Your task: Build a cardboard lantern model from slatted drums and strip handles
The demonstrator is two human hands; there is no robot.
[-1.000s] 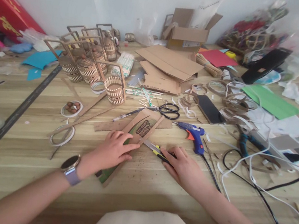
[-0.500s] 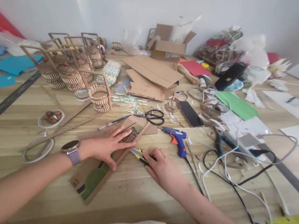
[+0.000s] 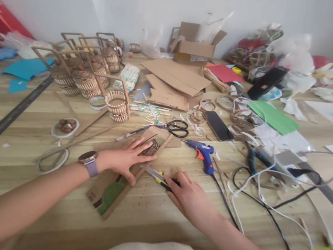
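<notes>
My left hand, with a watch at the wrist, lies spread on a printed cardboard piece that slants across the table. Its fingers are apart and press the board flat. Closed round a yellow and black utility knife is my right hand, just right of the board. The knife's blade points left, its tip by the board's right edge near my left hand. Black scissors rest beyond the board. A blue glue gun lies to the right of them.
Small slatted baskets with handles stand at the back left. Cardboard sheets, an open box and a black phone lie farther back. Cables loop on the right. A ring of brown beads sits on the left.
The view has shifted, so most things appear a little farther right. The knife's blade shows more clearly beside the board. My left hand is still on the cardboard.
</notes>
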